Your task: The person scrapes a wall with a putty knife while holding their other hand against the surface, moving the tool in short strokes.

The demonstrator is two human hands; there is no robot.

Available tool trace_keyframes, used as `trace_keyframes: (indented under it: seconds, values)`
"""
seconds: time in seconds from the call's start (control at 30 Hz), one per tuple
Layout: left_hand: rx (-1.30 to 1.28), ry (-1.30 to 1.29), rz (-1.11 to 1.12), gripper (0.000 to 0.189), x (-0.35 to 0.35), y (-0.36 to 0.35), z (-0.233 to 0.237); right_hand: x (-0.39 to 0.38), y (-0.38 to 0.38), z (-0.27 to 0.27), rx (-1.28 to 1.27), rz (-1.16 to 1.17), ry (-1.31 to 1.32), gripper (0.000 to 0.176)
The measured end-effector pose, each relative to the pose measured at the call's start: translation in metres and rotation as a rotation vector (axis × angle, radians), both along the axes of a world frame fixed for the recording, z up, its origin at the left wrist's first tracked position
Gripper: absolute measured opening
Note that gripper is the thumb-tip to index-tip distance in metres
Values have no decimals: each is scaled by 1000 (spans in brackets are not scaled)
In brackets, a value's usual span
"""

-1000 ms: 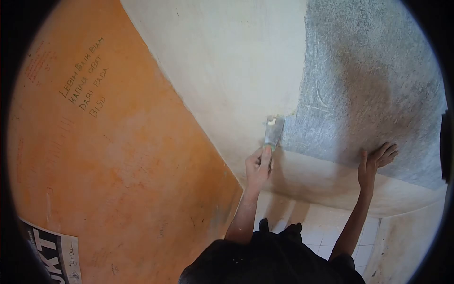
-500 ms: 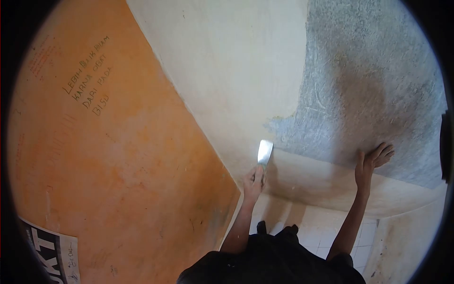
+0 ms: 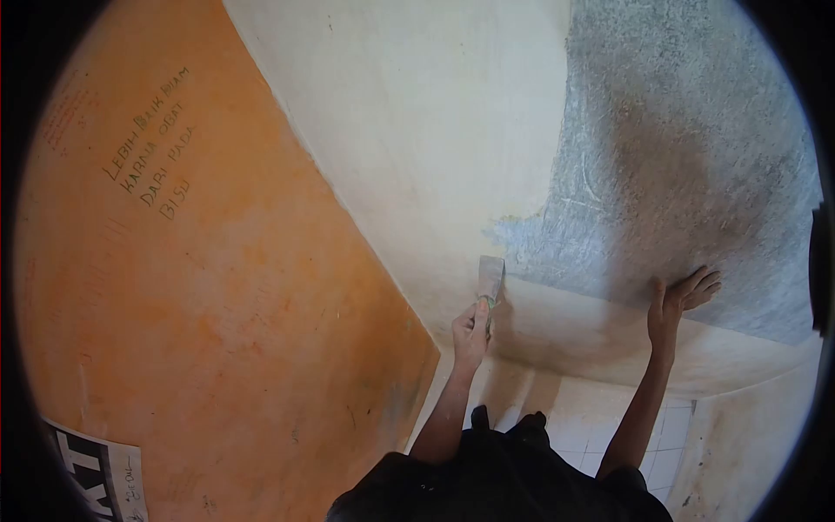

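A scraper (image 3: pixel 491 275) with a flat metal blade is upright in my left hand (image 3: pixel 470 334), whose fingers wrap round its handle. The blade is at the pale wall (image 3: pixel 435 157), just left of the lower corner of a rough grey area (image 3: pixel 696 148); whether it touches the wall I cannot tell. My right hand (image 3: pixel 685 296) lies against the lower part of the grey area with its fingers spread and holds nothing.
An orange wall (image 3: pixel 226 278) with handwriting meets the pale wall along a slanting edge at left. A black and white poster (image 3: pixel 122 478) hangs at lower left. White tiles (image 3: pixel 665 444) show below, beside the dark clothing (image 3: pixel 513 478).
The scraper's blade has turned from bright to dull grey and tilts less. My left hand has shifted slightly right and down. My right hand stays nearly in place; the view has shifted a little.
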State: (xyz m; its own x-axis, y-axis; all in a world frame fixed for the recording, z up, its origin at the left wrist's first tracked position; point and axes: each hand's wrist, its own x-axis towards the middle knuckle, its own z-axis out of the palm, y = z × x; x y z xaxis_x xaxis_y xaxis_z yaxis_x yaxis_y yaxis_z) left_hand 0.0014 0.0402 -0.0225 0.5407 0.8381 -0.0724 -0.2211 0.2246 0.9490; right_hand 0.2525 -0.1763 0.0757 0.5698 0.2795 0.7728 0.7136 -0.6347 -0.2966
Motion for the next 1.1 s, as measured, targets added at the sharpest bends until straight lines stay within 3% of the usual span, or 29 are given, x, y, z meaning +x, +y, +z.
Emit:
trace_keyframes:
  seconds: [0.1,0.2,0.4,0.5,0.6,0.7,0.8,0.93,1.0,1.1]
  values:
    - [-35,-23,20,36,-9,-9,10,-4,2,-1,-6,12,-5,88]
    - [-114,25,-50,36,-20,-9,-21,4,3,-1,13,5,-15,87]
    - [-66,-42,-4,36,-6,-10,14,-1,4,1,19,18,7,87]
    - [-122,-8,-24,36,-19,-8,-12,1,3,2,13,22,3,88]
    - [27,59,-16,36,-3,1,14,4,1,-2,7,5,14,87]
    - [-51,-10,49,39,-1,-9,16,3,6,2,24,13,5,88]
    - [-38,-1,-39,40,-20,-10,-6,1,2,2,1,17,-20,87]
    - [-63,31,-43,37,-5,-1,21,6,5,1,35,25,5,86]
    - [110,-51,-65,35,10,0,58,0,0,-4,31,54,31,86]
    - [113,-99,-57,35,7,-4,59,1,-1,0,5,27,2,86]
